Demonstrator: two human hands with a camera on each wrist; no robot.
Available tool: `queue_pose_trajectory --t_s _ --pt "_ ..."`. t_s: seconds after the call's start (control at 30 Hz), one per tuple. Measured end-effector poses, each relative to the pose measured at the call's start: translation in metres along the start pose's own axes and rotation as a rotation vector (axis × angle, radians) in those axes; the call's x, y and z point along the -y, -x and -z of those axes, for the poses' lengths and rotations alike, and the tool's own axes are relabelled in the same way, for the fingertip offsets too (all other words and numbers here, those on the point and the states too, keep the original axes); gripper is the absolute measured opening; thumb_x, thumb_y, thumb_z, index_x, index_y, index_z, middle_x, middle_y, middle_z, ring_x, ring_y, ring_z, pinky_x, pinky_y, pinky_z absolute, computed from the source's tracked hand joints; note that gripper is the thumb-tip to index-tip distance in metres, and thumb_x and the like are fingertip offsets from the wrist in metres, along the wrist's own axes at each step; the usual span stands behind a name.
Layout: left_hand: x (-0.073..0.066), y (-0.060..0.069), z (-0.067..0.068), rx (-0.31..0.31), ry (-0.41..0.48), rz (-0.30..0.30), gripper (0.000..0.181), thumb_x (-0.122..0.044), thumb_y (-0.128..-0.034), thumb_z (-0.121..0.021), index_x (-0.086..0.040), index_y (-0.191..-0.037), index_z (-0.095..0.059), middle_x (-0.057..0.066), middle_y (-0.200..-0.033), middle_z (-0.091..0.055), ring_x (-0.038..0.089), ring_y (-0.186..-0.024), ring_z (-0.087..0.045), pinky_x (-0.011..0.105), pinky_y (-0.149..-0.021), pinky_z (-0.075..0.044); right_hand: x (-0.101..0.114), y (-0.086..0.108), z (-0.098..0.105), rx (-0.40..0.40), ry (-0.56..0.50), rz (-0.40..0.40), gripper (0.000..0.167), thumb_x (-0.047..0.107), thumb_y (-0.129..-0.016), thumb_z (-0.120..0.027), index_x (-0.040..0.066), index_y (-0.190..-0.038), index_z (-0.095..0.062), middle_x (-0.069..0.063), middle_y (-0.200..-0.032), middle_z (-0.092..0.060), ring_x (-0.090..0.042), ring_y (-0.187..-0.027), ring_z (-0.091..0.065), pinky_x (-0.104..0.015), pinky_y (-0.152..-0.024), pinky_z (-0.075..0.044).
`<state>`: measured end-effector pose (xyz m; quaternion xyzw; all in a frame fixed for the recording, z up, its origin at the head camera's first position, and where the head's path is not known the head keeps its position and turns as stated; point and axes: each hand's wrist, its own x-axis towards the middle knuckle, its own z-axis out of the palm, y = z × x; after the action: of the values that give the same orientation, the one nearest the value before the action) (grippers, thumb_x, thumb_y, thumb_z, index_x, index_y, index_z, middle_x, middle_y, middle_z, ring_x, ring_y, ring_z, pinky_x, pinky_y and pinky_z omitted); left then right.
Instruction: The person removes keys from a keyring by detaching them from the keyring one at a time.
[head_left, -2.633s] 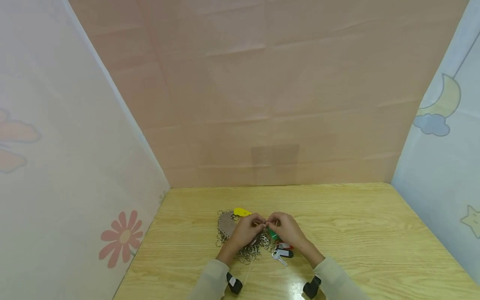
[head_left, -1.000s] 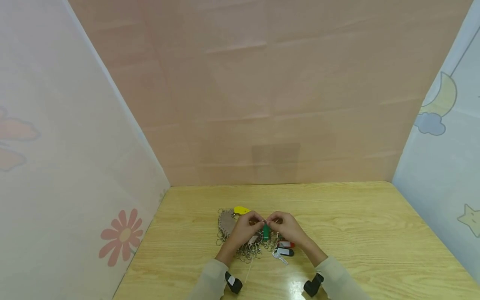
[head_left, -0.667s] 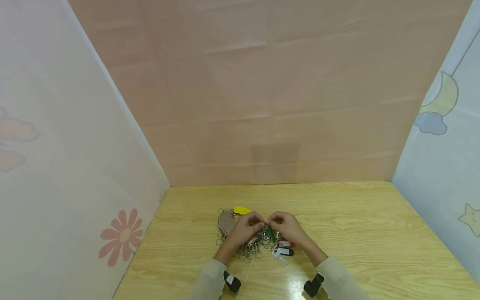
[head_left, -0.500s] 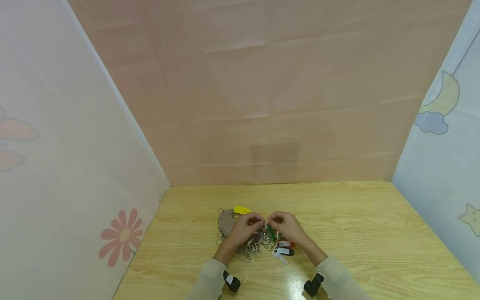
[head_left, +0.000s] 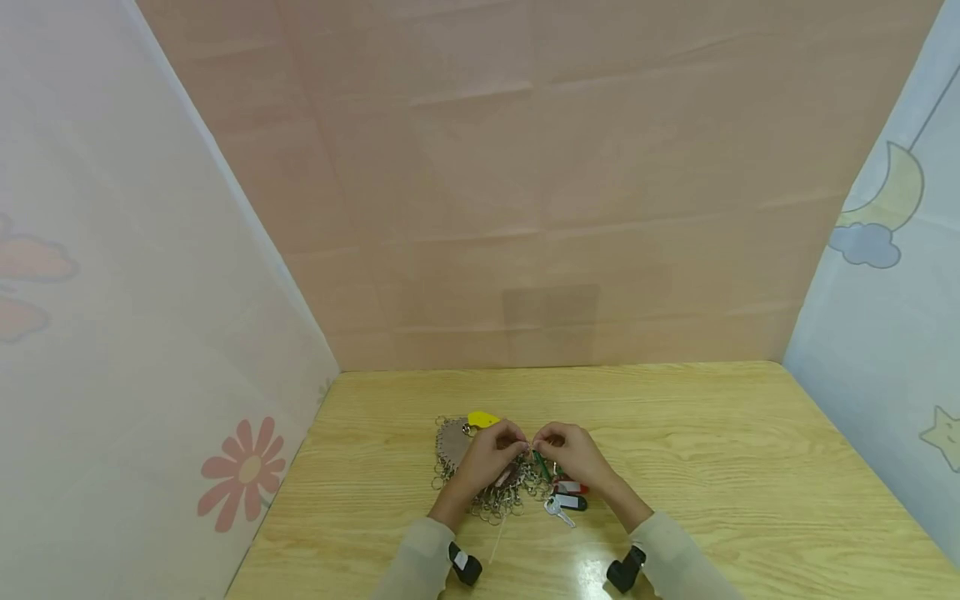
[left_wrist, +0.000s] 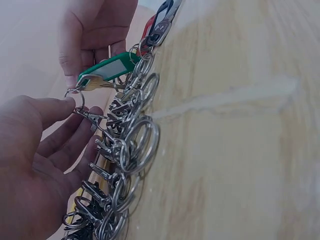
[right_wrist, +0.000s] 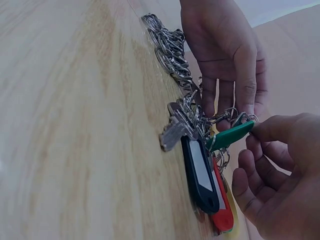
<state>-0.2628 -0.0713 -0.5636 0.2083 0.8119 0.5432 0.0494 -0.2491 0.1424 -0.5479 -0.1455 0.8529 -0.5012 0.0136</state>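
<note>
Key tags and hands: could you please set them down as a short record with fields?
left-hand grip: pinches a small metal ring
right-hand grip: at one end of the green tag
green tag: tilted, beside a brass-coloured key
black tag: on the table, beside the red tag and silver key
yellow piece: beyond the left-hand grip

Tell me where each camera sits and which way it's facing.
Head: worn up top, facing forward and down at the table; left hand, right hand and both sleeves show.
Left wrist: worn there, looking past the left hand at the green tag; both hands show.
Right wrist: worn there, facing the right hand and black tag; both hands show.
Both wrist views share the green tag.
</note>
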Motion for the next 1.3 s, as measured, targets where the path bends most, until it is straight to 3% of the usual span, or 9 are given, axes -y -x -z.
queue_pose_trajectory --t_s 0.17,0.33,0.53,0.7,0.83,1.1,1.3 --pt "0.0006 0.001 -0.0011 0.0 -0.063 -0.014 0.009 -0.019 -0.1043 -0.071 -0.015 -0.112 -0.074 0.001 -0.107 -0.076 0.009 -0.096 -0.071 0.026 -0.085 -0.058 0.0014 0.0009 -0.0004 -0.012 -0.001 -0.011 0.01 0.015 -0.103 -0.072 0.008 -0.102 -0.077 -0.005 -0.097 -0.077 -0.009 -0.082 -0.066 -0.023 -0.071 -0.053" --pt "-0.0021 0.0011 -0.0034 0.05 -0.129 -0.041 0.019 -0.017 -0.1023 -0.073 -0.013 -0.12 -0.072 0.003 -0.116 -0.074 0.012 -0.101 -0.071 0.026 -0.086 -0.059 0.0047 0.0006 0.0001 -0.026 -0.031 -0.033 0.008 0.012 -0.102 -0.072 0.007 -0.1 -0.077 -0.006 -0.097 -0.077 -0.013 -0.087 -0.068 -0.024 -0.073 -0.054" --pt "-0.0045 -0.0002 -0.0068 0.071 -0.187 -0.073 0.008 -0.013 -0.1042 -0.07 -0.012 -0.112 -0.071 0.002 -0.109 -0.072 0.008 -0.097 -0.069 0.023 -0.083 -0.058 0.0081 0.0019 -0.0003 -0.036 -0.065 -0.071 0.008 0.011 -0.103 -0.069 0.007 -0.103 -0.076 -0.007 -0.1 -0.075 -0.015 -0.086 -0.066 -0.026 -0.07 -0.054" --pt "-0.0065 0.0019 -0.0061 0.062 -0.146 -0.051 0.004 -0.018 -0.1071 -0.067 -0.014 -0.109 -0.069 -0.001 -0.103 -0.073 0.004 -0.086 -0.068 0.022 -0.073 -0.057 0.0084 0.0031 -0.0016 -0.073 -0.053 -0.101 0.006 0.011 -0.102 -0.07 0.008 -0.102 -0.075 -0.005 -0.098 -0.074 -0.013 -0.085 -0.065 -0.026 -0.069 -0.053" --pt "-0.0071 0.0029 -0.0039 0.067 -0.125 -0.052 0.004 -0.018 -0.1074 -0.066 -0.015 -0.109 -0.065 -0.001 -0.102 -0.072 0.004 -0.088 -0.069 0.021 -0.074 -0.057 0.0071 0.0027 -0.0022 -0.086 -0.054 -0.109 0.005 0.01 -0.102 -0.07 0.009 -0.102 -0.075 -0.004 -0.097 -0.073 -0.013 -0.086 -0.065 -0.026 -0.071 -0.053" --pt "-0.0024 0.0021 -0.0046 0.11 -0.18 -0.094 0.017 -0.011 -0.1029 -0.071 -0.016 -0.112 -0.057 -0.003 -0.1 -0.065 0.001 -0.086 -0.06 0.021 -0.075 -0.053 0.0015 0.003 -0.0052 -0.062 -0.041 -0.068 0.004 0.011 -0.102 -0.07 0.011 -0.103 -0.074 -0.004 -0.099 -0.073 -0.014 -0.088 -0.065 -0.027 -0.073 -0.054" --pt "-0.0009 0.0028 -0.0043 0.109 -0.166 -0.127 0.006 -0.016 -0.1063 -0.065 -0.018 -0.108 -0.06 -0.004 -0.096 -0.065 0.002 -0.079 -0.056 0.021 -0.071 -0.051 0.0001 0.0022 -0.0055 -0.071 -0.03 -0.061 0.004 0.011 -0.103 -0.069 0.011 -0.103 -0.073 -0.003 -0.096 -0.073 -0.013 -0.084 -0.064 -0.026 -0.07 -0.053"
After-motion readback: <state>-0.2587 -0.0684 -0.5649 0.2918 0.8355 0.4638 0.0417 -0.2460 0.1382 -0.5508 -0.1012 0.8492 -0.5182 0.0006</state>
